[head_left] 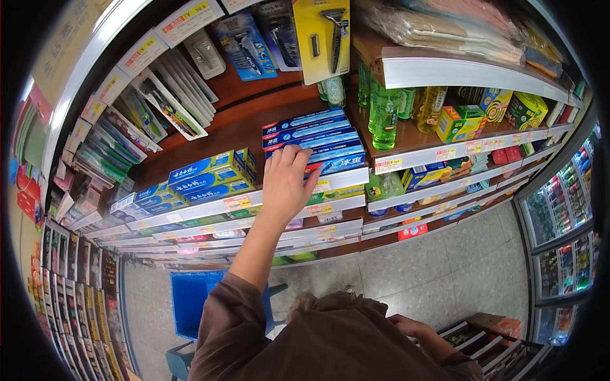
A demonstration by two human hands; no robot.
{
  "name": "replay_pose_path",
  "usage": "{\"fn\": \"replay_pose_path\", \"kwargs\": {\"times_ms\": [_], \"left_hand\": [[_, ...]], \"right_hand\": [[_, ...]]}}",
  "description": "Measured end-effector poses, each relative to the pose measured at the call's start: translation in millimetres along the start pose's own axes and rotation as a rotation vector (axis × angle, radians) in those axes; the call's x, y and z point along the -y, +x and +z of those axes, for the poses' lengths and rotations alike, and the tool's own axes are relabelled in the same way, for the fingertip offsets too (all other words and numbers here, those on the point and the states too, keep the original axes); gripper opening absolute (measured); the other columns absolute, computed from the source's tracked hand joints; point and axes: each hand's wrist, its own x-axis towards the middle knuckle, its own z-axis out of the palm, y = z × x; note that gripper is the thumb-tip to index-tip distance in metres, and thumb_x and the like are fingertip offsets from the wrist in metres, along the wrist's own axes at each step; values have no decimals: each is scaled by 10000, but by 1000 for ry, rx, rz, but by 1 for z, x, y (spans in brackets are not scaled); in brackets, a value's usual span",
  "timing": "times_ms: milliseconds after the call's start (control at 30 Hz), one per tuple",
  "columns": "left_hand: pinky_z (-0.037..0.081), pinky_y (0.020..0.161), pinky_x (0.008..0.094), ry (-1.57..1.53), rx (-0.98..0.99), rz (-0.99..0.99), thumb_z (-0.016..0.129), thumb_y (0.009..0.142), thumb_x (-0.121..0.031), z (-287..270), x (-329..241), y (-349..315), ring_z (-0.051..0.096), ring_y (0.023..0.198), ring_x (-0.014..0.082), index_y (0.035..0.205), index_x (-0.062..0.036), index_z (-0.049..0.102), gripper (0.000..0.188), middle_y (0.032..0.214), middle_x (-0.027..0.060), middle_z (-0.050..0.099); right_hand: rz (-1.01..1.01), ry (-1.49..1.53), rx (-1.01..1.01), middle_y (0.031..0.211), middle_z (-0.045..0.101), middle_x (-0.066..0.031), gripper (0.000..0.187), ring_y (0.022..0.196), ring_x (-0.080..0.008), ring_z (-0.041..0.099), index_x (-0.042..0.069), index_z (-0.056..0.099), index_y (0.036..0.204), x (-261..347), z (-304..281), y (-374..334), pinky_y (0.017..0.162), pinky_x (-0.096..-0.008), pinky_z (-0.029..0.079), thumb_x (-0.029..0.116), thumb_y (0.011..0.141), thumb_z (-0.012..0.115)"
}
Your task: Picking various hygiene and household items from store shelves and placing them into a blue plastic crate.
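Shirt [318,343]: brown, bottom centre.
Blue boxes [324,135]: red-ended, touched by left hand [289,174].
Grip, right hand [410,327] included: cannot be told.
Shelf edge [348,180]: floor [413,263] seen lower right.

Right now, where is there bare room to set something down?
On the brown shelf, behind the yellow-blue boxes and left of the blue boxes; also the floor left of the fridge. It's crowded around the left hand and the green bottles.
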Motion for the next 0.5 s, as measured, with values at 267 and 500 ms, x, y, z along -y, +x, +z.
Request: {"fn": "replay_pose_path", "kwargs": {"times_ms": [267, 500], "left_hand": [[441, 846, 417, 36, 2, 15, 780, 782, -172, 0, 3, 1, 558, 1011, 302, 1097, -43, 653, 364, 1072, 100, 592], [440, 890, 424, -6, -75, 96, 782, 766, -142, -41, -1, 0, 575, 1034, 316, 1095, -61, 646, 366, 1094, 104, 623]], "right_hand": [[7, 438, 113, 1184, 686, -106, 331, 1072, -204, 664, -48, 638, 1220, -59, -9, 12, 951, -332, 519, 56, 907, 646], [46, -221, 36, 1005, 728, -55, 287, 900, -128, 654, 4, 704, 1159, -8, -24, 19, 825, -304, 529, 121, 900, 665]]}}
